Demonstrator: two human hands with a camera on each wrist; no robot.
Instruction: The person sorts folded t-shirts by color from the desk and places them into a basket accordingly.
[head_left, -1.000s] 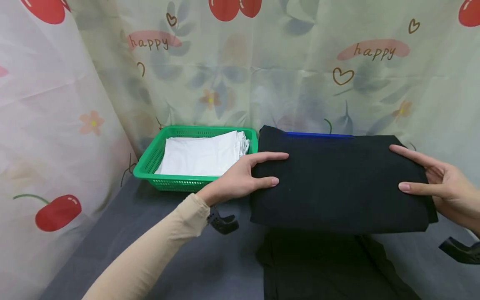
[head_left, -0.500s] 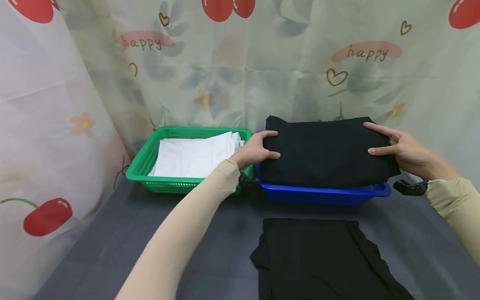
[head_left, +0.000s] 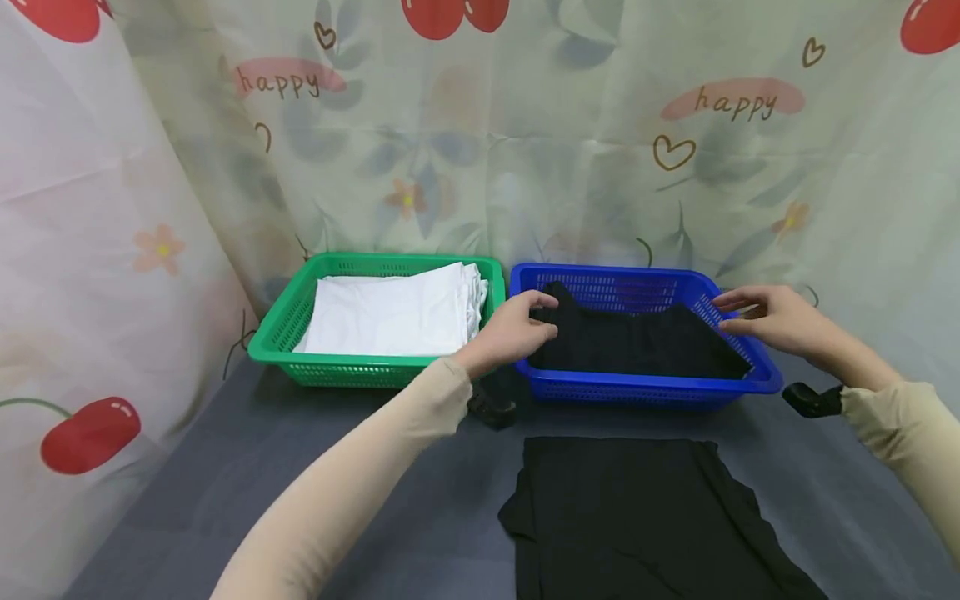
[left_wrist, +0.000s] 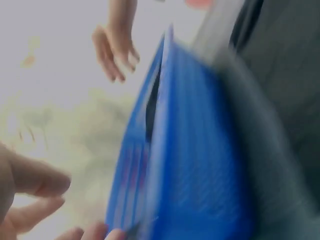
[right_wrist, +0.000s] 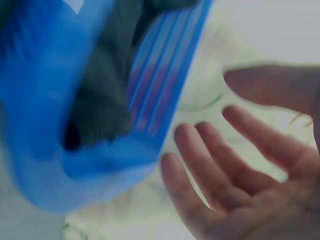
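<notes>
A folded black garment [head_left: 637, 342] lies inside the blue plastic basket [head_left: 645, 390], its left end bunched up higher than the rest. Over the basket's left end is my left hand [head_left: 513, 329], fingers relaxed and holding nothing. My right hand [head_left: 780, 317] hovers at the right rim with loosely bent, empty fingers. In the right wrist view the spread fingers [right_wrist: 215, 175] show beside the basket wall, apart from the dark cloth [right_wrist: 105, 85]. The left wrist view is blurred; the basket's side [left_wrist: 200, 150] fills its middle, with the right hand [left_wrist: 117, 45] beyond.
A green basket [head_left: 360, 371] with folded white cloth [head_left: 390, 312] stands directly left of the blue one. Another black garment [head_left: 637, 517] lies flat on the grey-covered table [head_left: 427, 500] in front. A printed curtain [head_left: 570, 200] hangs close behind both baskets.
The folded black garment moved forward from over the table to the blue basket, then dropped into it. Both hands have let go of it, and the right hand has shifted slightly outward.
</notes>
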